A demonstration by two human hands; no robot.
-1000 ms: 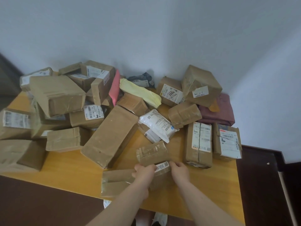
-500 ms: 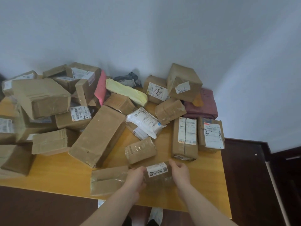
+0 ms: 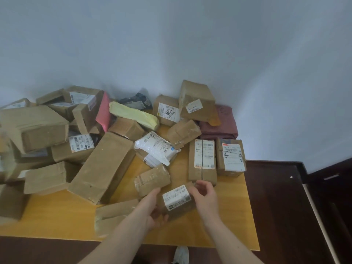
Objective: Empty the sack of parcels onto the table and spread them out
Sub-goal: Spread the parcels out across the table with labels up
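We are gripping the small labelled parcel (image 3: pixel 178 200) between our left hand (image 3: pixel 152 210) and right hand (image 3: pixel 206 197) at the near table (image 3: pixel 238 216) edge, its long axis running near-left to far-right, bare wood lying rightward.

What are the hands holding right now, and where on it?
A small labelled parcel, held between both hands: the left hand cups its near-left end, and the right hand curls round its far-right end.
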